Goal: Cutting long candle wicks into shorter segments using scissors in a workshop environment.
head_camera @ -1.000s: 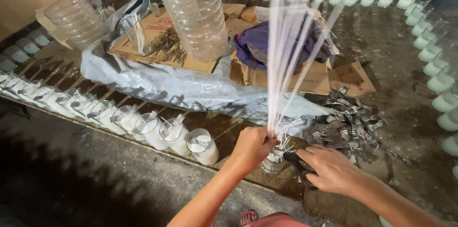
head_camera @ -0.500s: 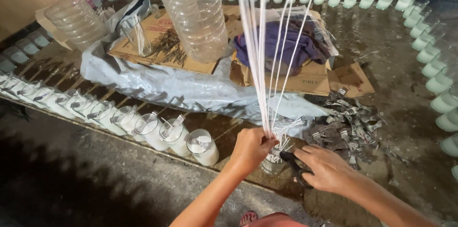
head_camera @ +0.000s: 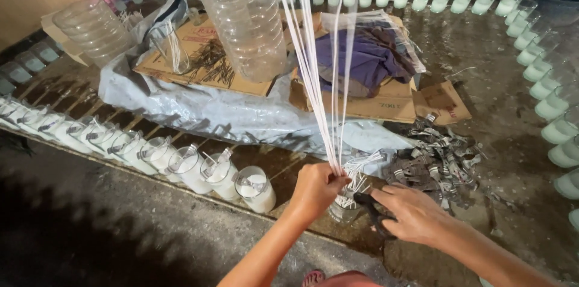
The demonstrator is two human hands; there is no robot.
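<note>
Trimming step: left hand [head_camera: 315, 190] clenched around white wick strands [head_camera: 313, 76], right hand [head_camera: 413, 213] grasping dark scissors [head_camera: 369, 208]; next move likely needs a level snip.

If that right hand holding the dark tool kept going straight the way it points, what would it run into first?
The right hand points left, toward the left hand. Its dark tool would probably first meet the glass under the bunch of white strings that the left hand grips, though depth is hard to judge.
</note>
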